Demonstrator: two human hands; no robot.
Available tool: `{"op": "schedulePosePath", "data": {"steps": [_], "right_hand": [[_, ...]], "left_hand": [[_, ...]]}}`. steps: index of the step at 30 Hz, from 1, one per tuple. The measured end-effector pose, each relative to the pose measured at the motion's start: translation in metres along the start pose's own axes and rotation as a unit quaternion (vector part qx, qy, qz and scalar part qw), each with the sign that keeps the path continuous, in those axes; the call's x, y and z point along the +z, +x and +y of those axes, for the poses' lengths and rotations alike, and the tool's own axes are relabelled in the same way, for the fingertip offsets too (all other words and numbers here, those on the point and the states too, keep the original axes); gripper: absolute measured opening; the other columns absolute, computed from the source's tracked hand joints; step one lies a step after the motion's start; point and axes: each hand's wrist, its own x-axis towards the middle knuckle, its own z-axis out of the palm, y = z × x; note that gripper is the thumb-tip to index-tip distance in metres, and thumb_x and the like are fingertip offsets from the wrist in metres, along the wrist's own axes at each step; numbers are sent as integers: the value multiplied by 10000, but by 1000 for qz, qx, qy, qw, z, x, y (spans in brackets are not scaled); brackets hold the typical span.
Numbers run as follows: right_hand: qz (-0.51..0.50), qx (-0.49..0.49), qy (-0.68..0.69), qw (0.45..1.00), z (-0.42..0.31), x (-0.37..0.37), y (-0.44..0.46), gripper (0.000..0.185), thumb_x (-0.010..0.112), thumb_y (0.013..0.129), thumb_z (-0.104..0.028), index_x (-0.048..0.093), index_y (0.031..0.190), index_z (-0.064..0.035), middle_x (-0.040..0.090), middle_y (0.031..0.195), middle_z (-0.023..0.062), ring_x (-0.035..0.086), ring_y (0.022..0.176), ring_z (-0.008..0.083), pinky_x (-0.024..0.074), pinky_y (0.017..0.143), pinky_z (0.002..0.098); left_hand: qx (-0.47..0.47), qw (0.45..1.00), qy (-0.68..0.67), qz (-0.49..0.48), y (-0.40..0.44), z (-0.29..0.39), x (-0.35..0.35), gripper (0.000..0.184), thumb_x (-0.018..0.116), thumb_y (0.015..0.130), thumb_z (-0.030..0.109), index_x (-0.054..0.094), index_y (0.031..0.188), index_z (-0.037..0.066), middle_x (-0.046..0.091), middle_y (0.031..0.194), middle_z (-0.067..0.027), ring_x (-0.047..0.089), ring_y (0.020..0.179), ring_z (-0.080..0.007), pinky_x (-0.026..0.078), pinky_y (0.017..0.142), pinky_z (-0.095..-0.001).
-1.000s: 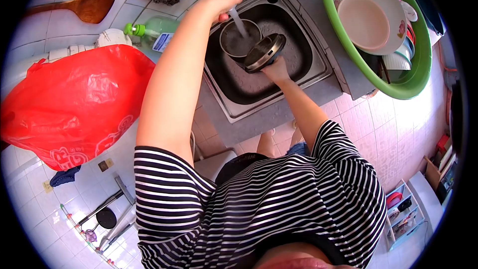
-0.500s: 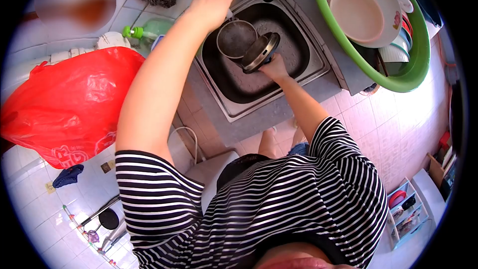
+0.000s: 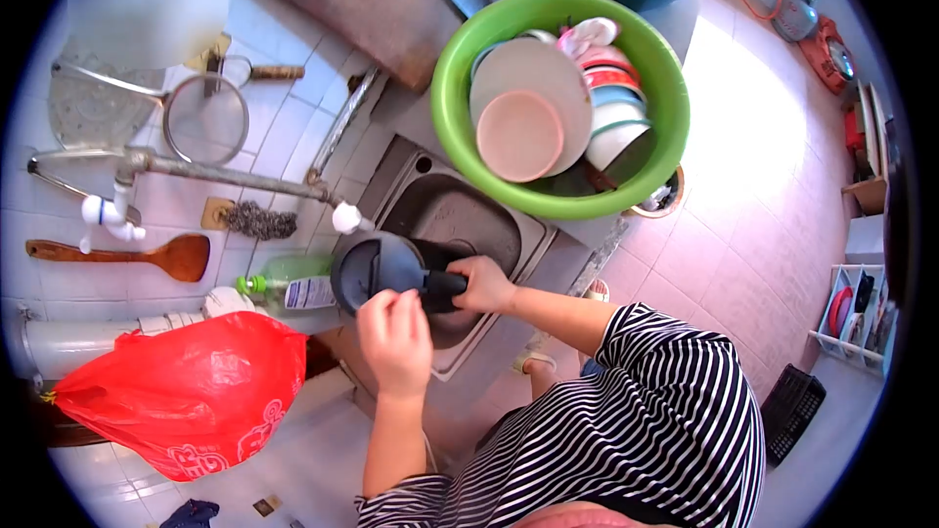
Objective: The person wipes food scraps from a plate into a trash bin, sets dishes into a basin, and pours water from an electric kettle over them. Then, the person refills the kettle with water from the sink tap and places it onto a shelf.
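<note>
My right hand (image 3: 486, 285) is wrapped around the black handle of a dark round pot (image 3: 354, 279). The pot is by the left edge of the steel sink (image 3: 504, 220), below the white tap end (image 3: 347, 218). At the pot's near rim is my left hand (image 3: 393, 337), its fingers curled and pressed together. What those fingers hold, if anything, is hidden. A dark strip crosses the pot's grey inside. No separate lid shows now.
A green basin (image 3: 445, 108) of stacked bowls stands beyond the sink. A cutting board (image 3: 352, 5) leans behind it. On the left are a red plastic bag (image 3: 196, 381), a green-capped bottle (image 3: 303, 284), a wooden spatula (image 3: 166, 256) and a steel scourer (image 3: 262, 220).
My left hand has left the tap and come down beside the pot. My right hand, which held a metal-rimmed lid, now grips the pot handle. The view has shifted.
</note>
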Motion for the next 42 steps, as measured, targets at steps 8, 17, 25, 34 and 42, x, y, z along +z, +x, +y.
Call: {"op": "schedulePosePath", "data": {"steps": [8,17,25,34,42], "right_hand": [[-56,7,78,995,-80,-67,-52,261,622,538,-128,583,776,-28,566,651,149,570,628,286,442,612,355],[107,4,28,994,-125,-148,-213,324,641,545,-68,593,853,16,603,731,150,593,682,202,464,645,309],[524,14,69,849,-159,-104,-427,269,619,553,13,608,822,14,585,698,24,513,662,75,431,607,236],[833,83,69,542,-148,-56,-645,239,632,535,4,608,772,-14,569,691,-12,524,640,97,428,585,248],[938,101,60,327,-135,-84,-794,182,589,546,35,577,722,-11,532,655,3,506,595,112,406,561,246]], "left_hand": [[-104,992,-44,61,-28,34,-64,118,613,725,-47,580,830,-5,525,848,-85,506,669,-169,409,564,-249],[-41,952,-296,71,-56,65,-72,123,482,869,42,567,816,-30,550,792,-60,496,676,-113,395,566,-212],[56,885,-460,-43,-80,88,-32,210,460,912,151,563,798,7,542,738,-8,470,630,-60,376,561,-177],[203,791,-554,-164,-82,278,-33,246,460,916,171,563,799,-20,537,742,-28,473,635,-77,380,571,-191],[369,726,-552,-179,-106,517,24,138,508,858,42,568,762,-38,550,732,-81,509,653,-126,399,568,-224]]}}
